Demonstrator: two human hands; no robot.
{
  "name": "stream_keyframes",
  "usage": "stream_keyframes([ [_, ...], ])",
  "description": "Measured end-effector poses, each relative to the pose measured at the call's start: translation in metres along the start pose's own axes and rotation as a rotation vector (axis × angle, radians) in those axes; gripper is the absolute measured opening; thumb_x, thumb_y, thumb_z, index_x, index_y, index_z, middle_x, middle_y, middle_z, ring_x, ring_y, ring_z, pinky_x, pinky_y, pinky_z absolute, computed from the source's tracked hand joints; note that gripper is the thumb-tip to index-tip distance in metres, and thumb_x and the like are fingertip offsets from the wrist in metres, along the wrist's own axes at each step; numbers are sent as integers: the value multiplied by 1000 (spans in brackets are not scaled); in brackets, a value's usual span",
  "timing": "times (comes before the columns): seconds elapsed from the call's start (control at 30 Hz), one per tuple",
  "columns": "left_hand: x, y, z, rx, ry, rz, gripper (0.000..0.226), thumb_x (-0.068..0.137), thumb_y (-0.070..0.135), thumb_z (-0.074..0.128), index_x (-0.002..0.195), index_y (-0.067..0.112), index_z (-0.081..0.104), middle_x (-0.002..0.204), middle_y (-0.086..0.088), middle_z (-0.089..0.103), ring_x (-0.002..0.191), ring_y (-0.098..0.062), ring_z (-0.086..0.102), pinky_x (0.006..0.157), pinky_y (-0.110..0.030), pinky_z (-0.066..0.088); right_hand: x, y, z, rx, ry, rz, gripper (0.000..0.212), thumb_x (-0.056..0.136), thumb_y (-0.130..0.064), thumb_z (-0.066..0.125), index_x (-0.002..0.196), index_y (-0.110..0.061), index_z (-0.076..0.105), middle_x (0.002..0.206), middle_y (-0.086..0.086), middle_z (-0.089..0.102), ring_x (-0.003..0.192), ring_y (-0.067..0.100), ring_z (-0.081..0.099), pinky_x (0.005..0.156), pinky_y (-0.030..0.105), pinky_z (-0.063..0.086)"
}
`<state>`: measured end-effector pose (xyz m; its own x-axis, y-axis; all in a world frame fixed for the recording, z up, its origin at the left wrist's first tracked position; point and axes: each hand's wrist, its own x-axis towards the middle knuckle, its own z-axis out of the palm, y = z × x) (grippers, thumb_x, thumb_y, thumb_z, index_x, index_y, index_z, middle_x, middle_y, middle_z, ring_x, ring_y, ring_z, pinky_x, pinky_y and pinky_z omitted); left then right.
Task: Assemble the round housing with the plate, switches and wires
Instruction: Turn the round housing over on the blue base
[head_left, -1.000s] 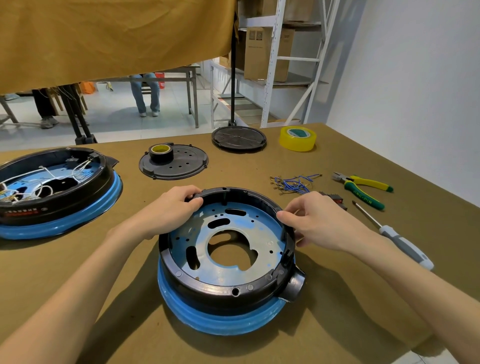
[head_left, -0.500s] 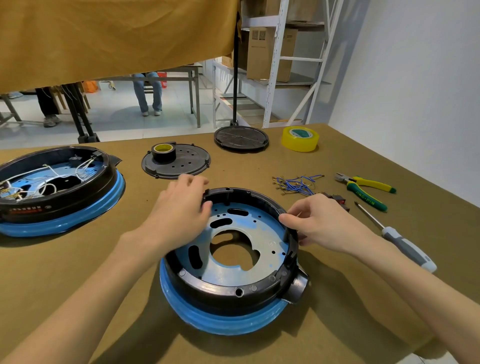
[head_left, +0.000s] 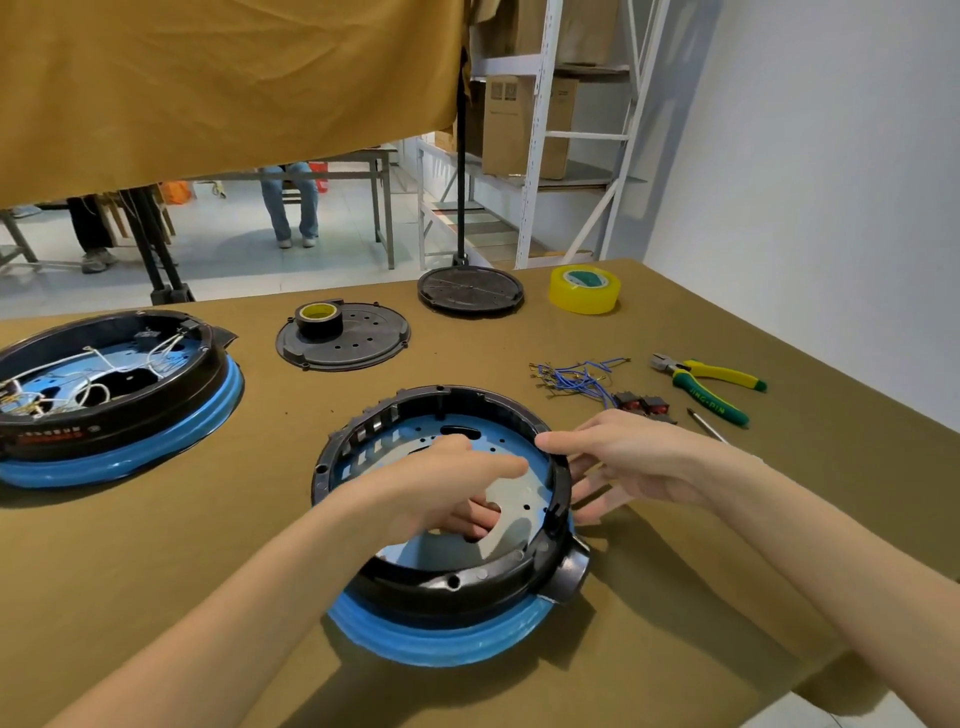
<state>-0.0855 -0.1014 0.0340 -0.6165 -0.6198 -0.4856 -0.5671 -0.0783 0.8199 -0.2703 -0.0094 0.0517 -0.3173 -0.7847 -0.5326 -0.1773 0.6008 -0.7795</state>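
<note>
The round housing (head_left: 441, 597), a black ring on a blue base, sits on the table in front of me. A blue-grey metal plate (head_left: 519, 499) lies inside it. My left hand (head_left: 447, 488) reaches into the housing, with its fingers curled down through the plate's centre hole and the thumb stretched over the plate. My right hand (head_left: 623, 462) is at the right rim, thumb on top of the rim and straight fingers spread against the outer wall. Loose blue wires (head_left: 576, 376) and red switches (head_left: 644, 405) lie to the right, beyond my right hand.
A second housing (head_left: 104, 405) with white wires stands at the left. Behind are a black cover (head_left: 363, 345) carrying a tape roll (head_left: 318, 317), a round stand base (head_left: 470, 288) and yellow tape (head_left: 584, 288). Cutters (head_left: 711, 384) and a screwdriver (head_left: 706, 423) lie at the right.
My left hand left the far-left rim and went down into the housing onto the plate. My right hand stayed at the right rim and spread its fingers along the outside.
</note>
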Motion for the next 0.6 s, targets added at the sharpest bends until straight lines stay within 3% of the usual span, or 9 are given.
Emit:
stream_keyframes([
  [0.13,0,-1,0,38,-33,-27,76,81,60,78,129,10,47,88,-10,56,50,-11,56,53,-25,48,1,5,-3,34,-60,23,80,78,-50,83,137,-4,56,111,14,69,87,23,75,78,43,63],
  [0.27,1,1,1,153,-41,-44,93,72,74,76,128,6,47,91,-6,57,73,-17,58,61,-28,51,2,9,-3,81,-111,38,76,76,-51,83,131,-4,60,88,7,74,75,17,72,71,36,59],
  [0.37,5,-2,2,199,-35,-47,91,68,78,76,116,4,53,82,-5,49,69,-18,47,56,-28,42,3,11,-3,72,-89,5,66,81,-48,83,124,-2,63,103,12,73,83,20,77,72,38,62],
  [0.47,11,-6,0,246,-42,-28,83,63,82,75,94,10,47,69,-1,42,62,-18,44,58,-31,39,3,13,-16,19,59,-72,59,91,-50,72,129,-7,59,118,16,66,83,24,79,66,37,63],
  [0.6,19,0,-7,272,3,-14,73,72,77,74,95,11,53,59,1,39,55,-17,43,54,-30,40,7,26,-44,-64,400,-261,25,101,-34,64,110,-11,69,86,6,71,55,12,66,53,28,56],
])
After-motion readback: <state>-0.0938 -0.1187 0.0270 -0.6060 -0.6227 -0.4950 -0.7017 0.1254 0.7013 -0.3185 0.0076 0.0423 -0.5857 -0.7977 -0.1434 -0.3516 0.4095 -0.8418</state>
